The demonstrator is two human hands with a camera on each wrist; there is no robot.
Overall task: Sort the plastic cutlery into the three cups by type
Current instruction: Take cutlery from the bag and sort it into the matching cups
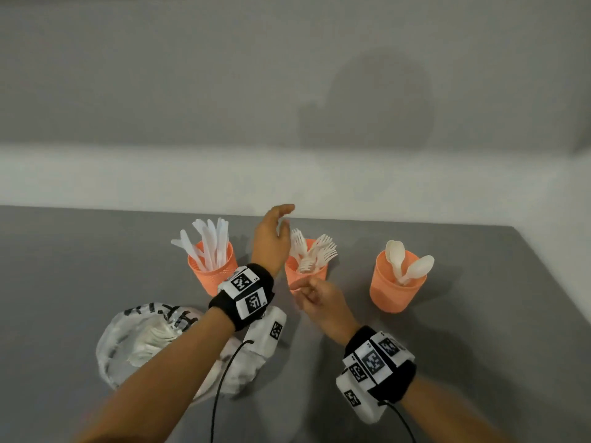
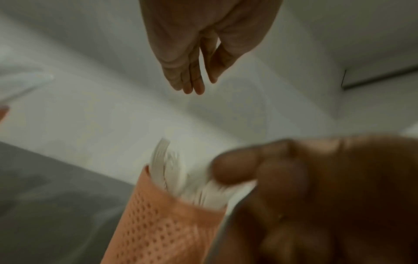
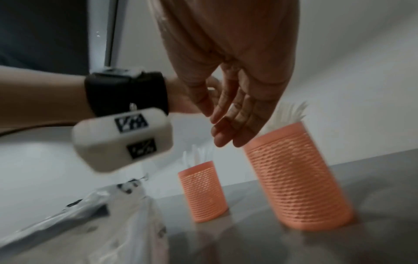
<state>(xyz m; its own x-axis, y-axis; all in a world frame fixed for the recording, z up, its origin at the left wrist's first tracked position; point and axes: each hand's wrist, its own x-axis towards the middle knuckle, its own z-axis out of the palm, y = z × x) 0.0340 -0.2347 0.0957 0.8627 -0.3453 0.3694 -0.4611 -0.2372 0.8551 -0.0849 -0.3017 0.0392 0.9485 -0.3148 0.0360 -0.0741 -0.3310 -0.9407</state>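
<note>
Presently, two hands over a grey counter.

Left hand: raised between the knife cup and the fork cup, fingers extended and loosely together, holding nothing; its fingertips hang free in the left wrist view. Black wrist strap with white tagged camera block.

Right hand: just at 6 o'clock of the fork cup, fingers relaxed and slightly bent, nothing visibly held; the right wrist view shows the fingers spread and empty beside that cup's rim. Similar strap and tagged block on this wrist.

Fork cup: orange, perforated wall, centre of the row, holding white plastic forks, tines up.

Knife cup: orange, at 9 o'clock of the fork cup, holding white plastic knives standing upright and fanned.

Spoon cup: orange, at 3 o'clock of the fork cup and well apart from both hands, holding white spoons, bowls up.

Plastic bag: clear with black print, at 7 o'clock of the knife cup, partly under the left forearm; white cutlery lies inside, type not discernible.

Pale wall runs behind the counter's far edge.
</note>
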